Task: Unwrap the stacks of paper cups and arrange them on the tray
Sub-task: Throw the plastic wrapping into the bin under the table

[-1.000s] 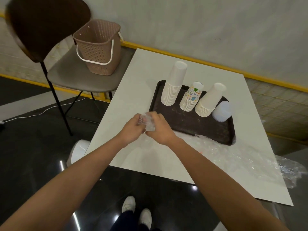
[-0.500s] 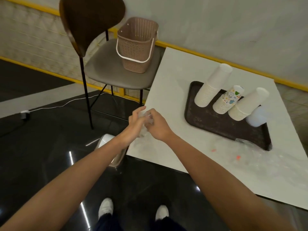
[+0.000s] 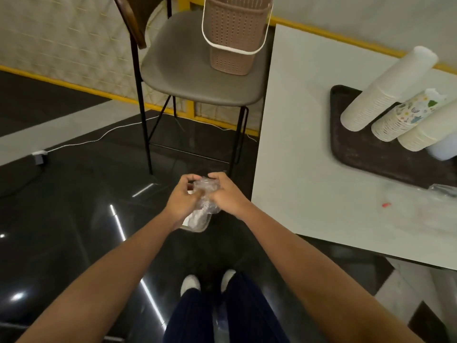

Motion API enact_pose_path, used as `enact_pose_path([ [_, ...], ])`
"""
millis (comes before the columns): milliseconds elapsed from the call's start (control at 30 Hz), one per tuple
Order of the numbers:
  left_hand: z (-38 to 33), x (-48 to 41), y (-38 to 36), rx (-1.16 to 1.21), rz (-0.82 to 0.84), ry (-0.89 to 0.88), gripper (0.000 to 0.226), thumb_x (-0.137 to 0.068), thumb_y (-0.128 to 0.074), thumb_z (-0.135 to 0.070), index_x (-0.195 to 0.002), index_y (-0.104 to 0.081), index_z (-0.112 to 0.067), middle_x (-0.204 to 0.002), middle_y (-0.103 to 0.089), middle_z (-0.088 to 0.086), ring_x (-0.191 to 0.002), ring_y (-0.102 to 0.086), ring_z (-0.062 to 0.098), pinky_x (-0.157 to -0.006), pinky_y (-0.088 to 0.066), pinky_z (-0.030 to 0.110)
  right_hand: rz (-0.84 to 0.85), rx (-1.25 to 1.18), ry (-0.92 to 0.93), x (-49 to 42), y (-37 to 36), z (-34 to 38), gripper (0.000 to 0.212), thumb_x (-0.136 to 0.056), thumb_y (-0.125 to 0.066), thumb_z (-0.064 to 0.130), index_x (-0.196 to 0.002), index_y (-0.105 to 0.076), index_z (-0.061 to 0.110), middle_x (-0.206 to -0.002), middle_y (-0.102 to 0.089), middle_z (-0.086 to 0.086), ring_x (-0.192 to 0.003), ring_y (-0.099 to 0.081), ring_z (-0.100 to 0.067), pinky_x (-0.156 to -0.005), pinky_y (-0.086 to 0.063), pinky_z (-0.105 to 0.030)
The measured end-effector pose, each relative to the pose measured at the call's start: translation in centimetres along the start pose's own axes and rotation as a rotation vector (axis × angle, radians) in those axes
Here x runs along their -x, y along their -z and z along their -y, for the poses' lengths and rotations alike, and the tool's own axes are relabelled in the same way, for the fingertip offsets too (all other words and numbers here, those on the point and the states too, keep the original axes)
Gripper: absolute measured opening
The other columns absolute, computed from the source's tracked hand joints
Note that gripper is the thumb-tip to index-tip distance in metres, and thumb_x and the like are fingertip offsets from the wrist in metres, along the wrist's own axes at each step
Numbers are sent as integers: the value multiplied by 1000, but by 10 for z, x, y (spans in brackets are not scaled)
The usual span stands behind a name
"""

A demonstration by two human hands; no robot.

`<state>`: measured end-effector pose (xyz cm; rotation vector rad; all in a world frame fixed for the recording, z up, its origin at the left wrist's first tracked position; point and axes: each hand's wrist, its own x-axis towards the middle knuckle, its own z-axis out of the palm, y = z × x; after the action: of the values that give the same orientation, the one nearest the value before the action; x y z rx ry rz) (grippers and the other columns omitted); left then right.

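Observation:
My left hand (image 3: 180, 200) and my right hand (image 3: 226, 193) together grip a crumpled ball of clear plastic wrap (image 3: 206, 194), held over the dark floor to the left of the white table (image 3: 296, 144). Under the hands a small white bin (image 3: 197, 222) shows in part. On the dark brown tray (image 3: 366, 154) at the right stand a tall white cup stack (image 3: 385, 92), a patterned cup stack (image 3: 408, 115) and a cream cup stack (image 3: 430, 132), all unwrapped and upside down. A translucent cup stack (image 3: 445, 149) sits at the frame's right edge.
A chair (image 3: 197, 78) with a tan perforated basket (image 3: 235, 35) on its seat stands left of the table. More clear wrap (image 3: 442, 189) lies on the table near the tray. A white cable (image 3: 99, 137) runs across the glossy floor. My feet are below.
Both hands carried the balled wrap leftward off the table's edge and now hold it over the floor and the bin. The view swung left and down; the cups stayed put.

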<state>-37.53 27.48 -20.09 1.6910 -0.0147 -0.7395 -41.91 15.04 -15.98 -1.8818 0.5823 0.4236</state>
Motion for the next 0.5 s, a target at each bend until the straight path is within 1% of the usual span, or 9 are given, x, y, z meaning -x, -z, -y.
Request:
enact_pose_path([
  [67, 25, -19, 4, -64, -48, -6, 32, -85, -59, -1, -90, -53, -32, -100, -60, 7, -86, -61, 24, -69, -53, 37, 24, -33, -34, -17, -14, -15, 61, -88, -58, 8, -142, -32, 18, -137, -44, -6, -109, -50, -15, -85, -43, -24],
  [100, 40, -30, 7, -97, -73, -7, 34, -83, -61, -1, -85, -53, -34, -99, -61, 7, -85, -61, 24, -70, -54, 39, 27, -14, -38, -28, -22, -22, 61, -88, -58, 9, -142, -31, 15, -137, -44, -7, -113, -49, -17, -87, -42, -25],
  [167, 71, -55, 12, -146, -124, 6, 37, -77, -63, 0, -76, -54, -35, -94, -61, 6, -84, -60, 23, -77, -53, 48, -11, 107, -6, -55, -43, -37, 57, -89, -57, 13, -140, -33, 9, -137, -43, -10, -122, -47, -24, -97, -42, -30],
  [200, 86, -68, 14, -157, -152, 13, 37, -76, -62, 2, -74, -54, -33, -91, -61, 6, -83, -59, 23, -79, -52, 49, -42, 153, 14, -68, -54, -46, 54, -89, -56, 14, -138, -35, 8, -137, -42, -13, -124, -47, -27, -101, -41, -33],
  [267, 114, -91, 17, -208, -220, 23, 34, -77, -58, 5, -73, -53, -29, -93, -60, 11, -84, -58, 25, -82, -50, 45, -103, 173, 7, -96, -78, -66, 51, -89, -56, 16, -135, -38, 7, -135, -42, -15, -124, -46, -30, -105, -40, -39],
  [333, 138, -110, 19, -340, -278, 17, 22, -80, -57, 4, -78, -57, -18, -96, -57, 12, -92, -56, 27, -83, -44, 33, -152, 145, -26, -119, -99, -90, 49, -88, -57, 16, -134, -41, 9, -137, -40, -14, -127, -42, -31, -107, -38, -42],
  [400, 163, -129, 20, -434, -313, 0, 13, -83, -57, 3, -85, -65, -7, -96, -51, 6, -99, -54, 28, -84, -37, 24, -168, 111, -48, -140, -113, -116, 47, -89, -57, 14, -133, -41, 10, -139, -37, -12, -128, -42, -29, -108, -38, -39],
  [433, 176, -139, 20, -467, -313, -3, 12, -84, -57, 2, -88, -67, -5, -100, -49, 7, -101, -54, 28, -84, -36, 22, -158, 103, -61, -149, -119, -129, 46, -90, -56, 14, -134, -41, 10, -139, -36, -11, -127, -43, -28, -107, -39, -35],
  [500, 202, -156, 18, -527, -290, 9, 12, -85, -60, -4, -92, -69, -8, -114, -49, 11, -105, -54, 28, -85, -37, 24, -109, 119, -91, -168, -129, -154, 45, -93, -53, 13, -135, -41, 9, -142, -34, -10, -125, -45, -27, -102, -40, -31],
])
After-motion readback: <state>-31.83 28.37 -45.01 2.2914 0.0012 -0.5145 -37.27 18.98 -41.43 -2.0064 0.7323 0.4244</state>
